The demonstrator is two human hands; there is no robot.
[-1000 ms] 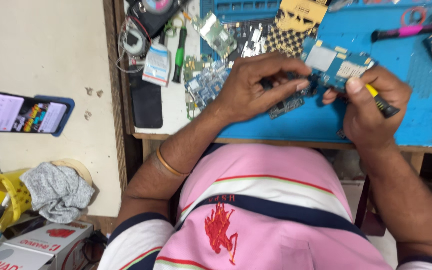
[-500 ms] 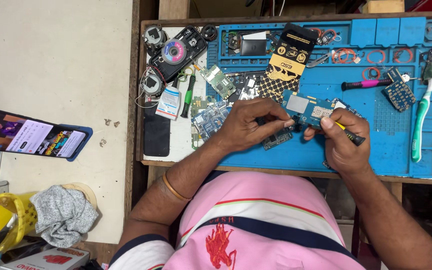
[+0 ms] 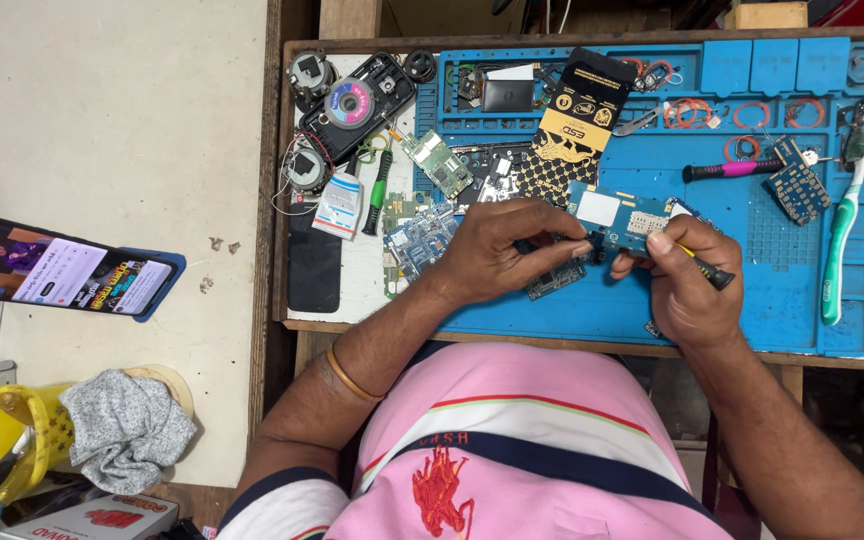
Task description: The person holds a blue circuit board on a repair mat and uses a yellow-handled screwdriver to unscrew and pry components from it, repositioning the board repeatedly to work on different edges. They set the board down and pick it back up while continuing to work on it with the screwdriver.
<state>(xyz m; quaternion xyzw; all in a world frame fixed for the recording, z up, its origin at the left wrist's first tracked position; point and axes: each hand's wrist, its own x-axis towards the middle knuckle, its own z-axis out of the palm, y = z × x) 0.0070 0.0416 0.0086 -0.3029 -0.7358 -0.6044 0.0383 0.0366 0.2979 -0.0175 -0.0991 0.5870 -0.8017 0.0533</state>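
Note:
My left hand (image 3: 500, 250) pinches the edge of a blue circuit board (image 3: 620, 218) over the blue work mat (image 3: 752, 300), fingers curled around a small dark part. My right hand (image 3: 690, 285) grips a thin tool with a black and yellow handle (image 3: 710, 270), its tip hidden at the board. A second dark board piece (image 3: 555, 282) lies under my left fingers. Both hands meet at the middle of the mat.
Several circuit boards (image 3: 422, 235), a black and gold packet (image 3: 567, 125), a pink-handled screwdriver (image 3: 732, 170), a green and white toothbrush (image 3: 842, 225), a dark phone (image 3: 314, 268) and a green screwdriver (image 3: 376, 195) crowd the bench. A lit phone (image 3: 57, 268) rests on the left table.
The view has pulled back and shifted, showing the whole mat. My hands keep the same grip on the board and tool.

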